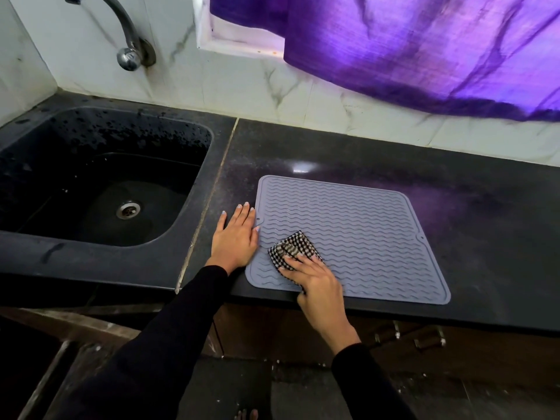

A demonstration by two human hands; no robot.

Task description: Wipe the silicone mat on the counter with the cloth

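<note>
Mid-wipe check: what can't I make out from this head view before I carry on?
- Cloth: its near part is under the right hand, so its full extent is hidden.
- Silicone mat: the surface beneath cloth and hand is covered; dirt or wetness elsewhere is too fine to tell.
- Left hand: whether it presses the mat's edge or only the counter is unclear.
- Tap: spout cut off by the top edge.
</note>
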